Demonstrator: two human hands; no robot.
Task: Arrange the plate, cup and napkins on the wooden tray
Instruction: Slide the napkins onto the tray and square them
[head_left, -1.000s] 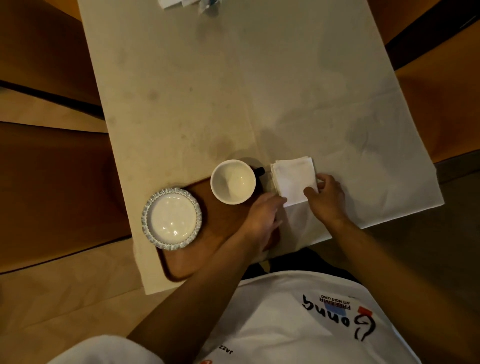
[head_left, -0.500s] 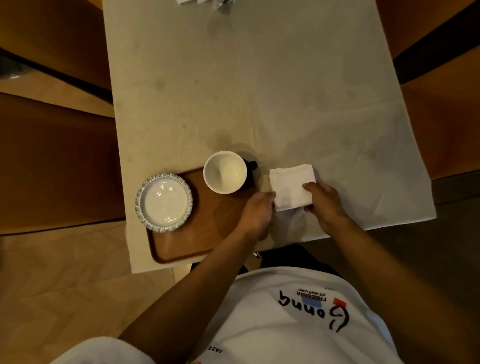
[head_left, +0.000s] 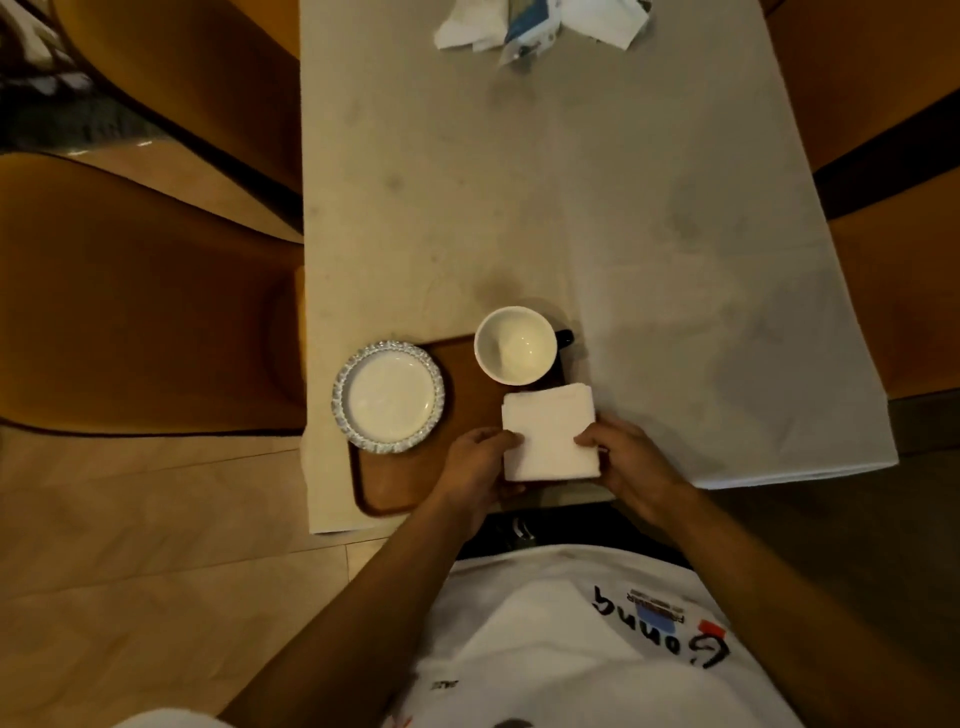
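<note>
Over tray (head_left: 415, 483) rt end | napkins (head_left: 549, 434) btwn both grips | L grip (head_left: 480, 467) + R grip (head_left: 626, 460) pinching edges

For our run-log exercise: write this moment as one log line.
step: placing napkins | hands: left and right hold stack edges | wooden tray: plate left, cup far right

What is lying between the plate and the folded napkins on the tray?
Nothing lies there. In the head view, only bare wood of the tray shows between the plate and the napkins; the cup stands further back.
</note>
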